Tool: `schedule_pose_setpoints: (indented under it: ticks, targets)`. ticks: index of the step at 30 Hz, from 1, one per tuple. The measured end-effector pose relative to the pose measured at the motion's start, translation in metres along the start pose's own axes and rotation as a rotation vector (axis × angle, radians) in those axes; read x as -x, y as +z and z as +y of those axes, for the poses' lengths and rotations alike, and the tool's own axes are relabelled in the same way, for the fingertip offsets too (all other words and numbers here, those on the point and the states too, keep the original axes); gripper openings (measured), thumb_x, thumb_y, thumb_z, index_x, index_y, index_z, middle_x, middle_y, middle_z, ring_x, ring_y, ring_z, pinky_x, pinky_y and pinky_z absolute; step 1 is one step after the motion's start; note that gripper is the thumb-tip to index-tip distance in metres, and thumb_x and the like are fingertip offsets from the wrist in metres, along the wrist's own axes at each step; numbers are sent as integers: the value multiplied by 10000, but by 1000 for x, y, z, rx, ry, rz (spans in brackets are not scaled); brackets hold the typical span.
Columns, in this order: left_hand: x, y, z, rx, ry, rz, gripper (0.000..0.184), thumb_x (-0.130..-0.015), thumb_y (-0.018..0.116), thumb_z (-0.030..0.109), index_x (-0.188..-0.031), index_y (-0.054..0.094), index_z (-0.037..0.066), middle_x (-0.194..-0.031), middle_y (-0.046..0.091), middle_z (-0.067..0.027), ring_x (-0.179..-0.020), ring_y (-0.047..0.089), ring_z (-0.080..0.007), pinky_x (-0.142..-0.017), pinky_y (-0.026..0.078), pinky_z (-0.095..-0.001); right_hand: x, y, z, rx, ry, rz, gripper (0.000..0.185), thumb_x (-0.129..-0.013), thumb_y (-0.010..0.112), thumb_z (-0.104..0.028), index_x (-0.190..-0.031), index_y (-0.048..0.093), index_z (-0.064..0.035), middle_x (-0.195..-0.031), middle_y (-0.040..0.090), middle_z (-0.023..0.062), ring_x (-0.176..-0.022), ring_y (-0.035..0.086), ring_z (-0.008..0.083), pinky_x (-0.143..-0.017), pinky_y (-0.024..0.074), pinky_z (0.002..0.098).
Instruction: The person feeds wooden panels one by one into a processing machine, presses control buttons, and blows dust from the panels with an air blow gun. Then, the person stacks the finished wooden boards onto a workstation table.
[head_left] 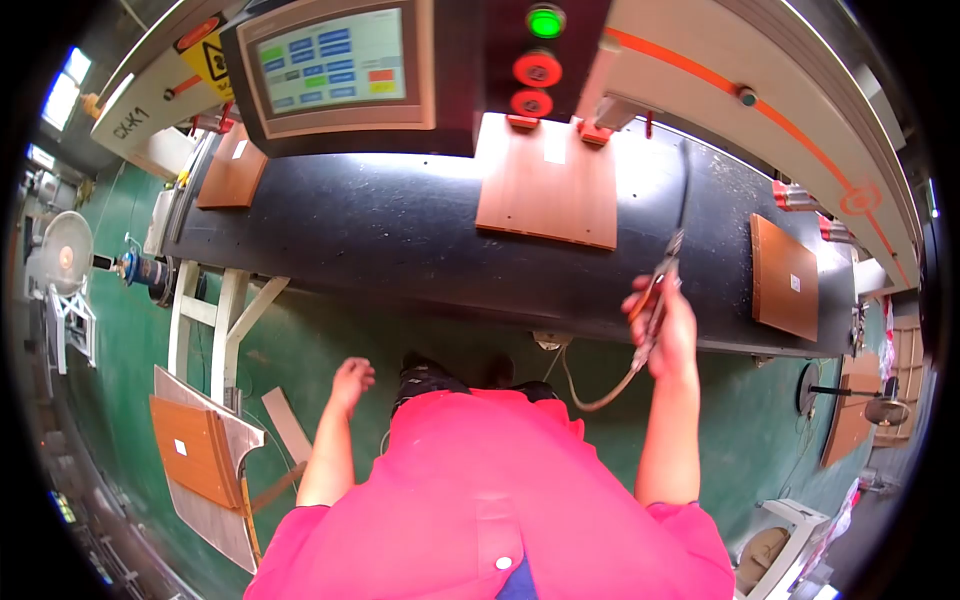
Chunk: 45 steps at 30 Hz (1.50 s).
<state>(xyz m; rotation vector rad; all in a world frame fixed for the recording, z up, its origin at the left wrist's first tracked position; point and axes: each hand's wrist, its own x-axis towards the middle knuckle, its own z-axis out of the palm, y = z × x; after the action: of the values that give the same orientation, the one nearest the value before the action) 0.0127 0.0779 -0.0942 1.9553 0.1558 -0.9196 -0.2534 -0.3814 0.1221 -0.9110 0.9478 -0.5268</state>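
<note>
In my right hand [668,325] is an air blow gun [655,300], its thin nozzle pointing away over the black worktable [380,235] and a hose [605,400] hanging from its lower end. My left hand [352,383] hangs low in front of the table, fingers curled; whether it holds anything is too small to tell. A brown wood panel [548,190] lies at the table's middle, under red clamps. Another panel [785,278] lies to the right of my right hand, and a third [232,170] at the table's far left.
A machine with a touch screen [333,60], a green button [545,21] and red buttons spans the table's back. At lower left, a stand [215,520] holds a brown panel [195,450]. Fans stand at far left [67,252] and far right [886,411].
</note>
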Motion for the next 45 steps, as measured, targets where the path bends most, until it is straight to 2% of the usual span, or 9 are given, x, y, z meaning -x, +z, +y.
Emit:
schedule_pose_setpoints:
  ticks: [5,13,17,19,27,37,40,42,45]
  targets:
    - [-30,-64,90,119,237,109,259,-978,555,280,-1117,621,72,-1000,684,-63,-831,636,-148,-753,488,-295,21,29,85,90,407,1,490,-1035,409,-491,-886,574,-55,-645,610,80,-395,449,90,-357,337,232]
    - [-174,-214,187,25,535,330,289,-967,610,248,-1148,617,23,-1016,662,-73,-891,610,-139,-792,490,-291,31,134,123,97,429,168,510,-1017,434,-525,-883,561,-50,-630,580,75,-412,440,94,-367,318,240]
    - [-274,-284,231,-683,1154,828,330,-891,667,268,-1095,643,9,-967,648,-208,-909,629,-383,-820,494,-465,35,207,135,232,511,116,514,-1016,437,-527,-875,564,-50,-612,588,81,-369,402,91,-347,293,239]
    - [-289,-297,255,-821,881,705,431,-867,671,388,-1053,649,0,-1021,649,-208,-1034,597,-395,-861,472,-513,34,250,145,415,501,-49,517,-1014,443,-527,-860,567,-49,-599,592,83,-350,384,84,-332,270,236]
    - [-303,-268,219,-875,964,817,552,-858,664,359,-1321,539,87,-1358,521,-156,-1225,489,-385,-1035,384,-538,11,443,159,757,576,-344,540,-965,508,-583,-804,566,-71,-561,555,27,-353,356,67,-342,250,234]
    - [-152,-198,174,-656,939,246,434,-832,685,306,-1223,634,126,-1267,553,-117,-1164,487,-360,-1024,368,-496,3,435,184,841,644,-332,566,-963,482,-613,-815,551,-72,-573,565,39,-353,352,79,-348,248,242]
    - [-147,-230,178,-539,757,444,365,-832,703,308,-1124,659,93,-1197,589,-165,-1108,520,-381,-980,392,-488,16,411,178,798,628,-235,555,-973,474,-596,-814,551,-70,-576,569,50,-357,361,82,-348,254,246]
    - [-161,-259,171,-575,523,750,599,-848,704,379,-1239,527,-39,-1229,533,-248,-1133,487,-416,-972,393,-517,25,396,175,676,580,-143,532,-991,467,-559,-808,550,-66,-579,574,60,-362,369,82,-348,259,243]
    - [-182,-294,159,-370,221,518,658,-869,719,410,-1247,499,-80,-1201,614,-250,-1060,603,-397,-880,486,-460,29,370,181,690,603,-183,518,-998,465,-543,-813,551,-66,-584,579,57,-363,355,77,-348,251,241]
